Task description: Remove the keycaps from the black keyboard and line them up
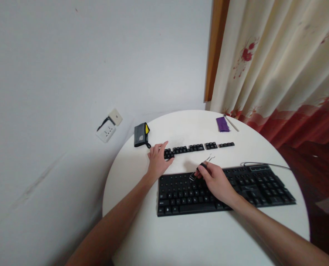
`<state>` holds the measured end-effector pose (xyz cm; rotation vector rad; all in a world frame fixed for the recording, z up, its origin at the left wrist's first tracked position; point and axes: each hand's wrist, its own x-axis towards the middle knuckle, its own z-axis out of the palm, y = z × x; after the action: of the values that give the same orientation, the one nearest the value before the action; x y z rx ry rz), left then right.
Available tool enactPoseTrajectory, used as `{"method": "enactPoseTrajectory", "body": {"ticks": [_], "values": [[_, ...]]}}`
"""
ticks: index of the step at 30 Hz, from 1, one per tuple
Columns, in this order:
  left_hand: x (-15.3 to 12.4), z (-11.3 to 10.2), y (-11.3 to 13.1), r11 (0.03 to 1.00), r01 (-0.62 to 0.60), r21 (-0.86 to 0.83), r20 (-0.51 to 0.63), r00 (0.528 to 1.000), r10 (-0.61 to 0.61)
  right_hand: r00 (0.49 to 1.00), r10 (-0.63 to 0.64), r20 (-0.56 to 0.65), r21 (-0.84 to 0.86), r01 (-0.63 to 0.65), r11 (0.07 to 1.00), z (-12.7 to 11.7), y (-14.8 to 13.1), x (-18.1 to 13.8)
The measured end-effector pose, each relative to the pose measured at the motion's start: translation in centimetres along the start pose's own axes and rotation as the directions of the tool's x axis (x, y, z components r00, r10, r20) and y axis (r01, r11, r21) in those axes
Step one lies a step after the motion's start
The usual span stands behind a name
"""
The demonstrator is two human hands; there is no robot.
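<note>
My right hand (216, 181) is closed around a keycap puller (201, 167), whose thin wire prongs point up and away. It hovers over the upper middle of a black keyboard (200, 208). Bare key posts show along the keyboard's upper left rows, while keycaps sit on the lower rows and the right side. My left hand (157, 160) has its fingers spread at the left end of a line of loose black keycaps (196, 148). Its thumb and index finger lie on either side of the end keycaps (169, 153), seemingly touching them.
A dark pouch (140, 135) with a yellow patch lies at the table's back left. Toward the back right are a folded purple cloth (222, 124) and a slim pale brush-like tool (232, 123). The keyboard cable (264, 163) runs off the round white table (197, 240). A wall borders the left.
</note>
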<state>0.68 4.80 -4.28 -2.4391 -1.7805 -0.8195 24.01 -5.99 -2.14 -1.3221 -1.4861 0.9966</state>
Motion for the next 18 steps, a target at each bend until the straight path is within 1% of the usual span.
{"method": "enactPoseTrajectory", "body": {"ticks": [5,7,9,10,11,12,14,16,18], "values": [[0.0,-0.3,0.2,0.999,0.008,-0.034,0.008,1.0,-0.007,1.0,-0.016,-0.009,-0.055,0.016,0.998,-0.2,-0.2,0.0],[-0.1,-0.8,0.6,0.993,-0.044,-0.111,0.011,0.999,0.045,0.999,-0.033,0.001,-0.103,0.033,0.994,-0.6,-0.5,0.0],[-0.3,-1.4,1.2,0.957,-0.151,-0.248,0.043,0.985,0.166,0.997,-0.065,0.045,-0.149,0.071,0.986,-1.1,-0.9,0.0],[-0.5,-1.7,1.7,0.923,-0.207,-0.325,0.072,0.968,0.242,0.993,-0.087,0.079,-0.169,0.099,0.981,-1.3,-1.1,0.0],[-0.8,-2.1,2.2,0.881,-0.256,-0.398,0.11,0.94,0.322,0.987,-0.11,0.114,-0.187,0.13,0.974,-1.5,-1.4,0.0],[-1.1,-2.5,2.8,0.837,-0.301,-0.458,0.151,0.901,0.407,0.98,-0.133,0.146,-0.206,0.161,0.965,-1.7,-1.5,0.0],[-1.7,-3.1,3.9,0.765,-0.374,-0.525,0.211,0.813,0.542,0.968,-0.162,0.193,-0.252,0.209,0.945,-1.9,-1.8,-0.1],[-2.2,-3.5,4.8,0.723,-0.414,-0.553,0.263,0.737,0.623,0.956,-0.185,0.226,-0.297,0.249,0.922,-1.8,-1.8,-0.2],[-2.5,-3.6,5.4,0.716,-0.432,-0.549,0.315,0.687,0.655,0.938,-0.218,0.271,-0.319,0.301,0.899,-1.6,-1.6,-0.3]]}}
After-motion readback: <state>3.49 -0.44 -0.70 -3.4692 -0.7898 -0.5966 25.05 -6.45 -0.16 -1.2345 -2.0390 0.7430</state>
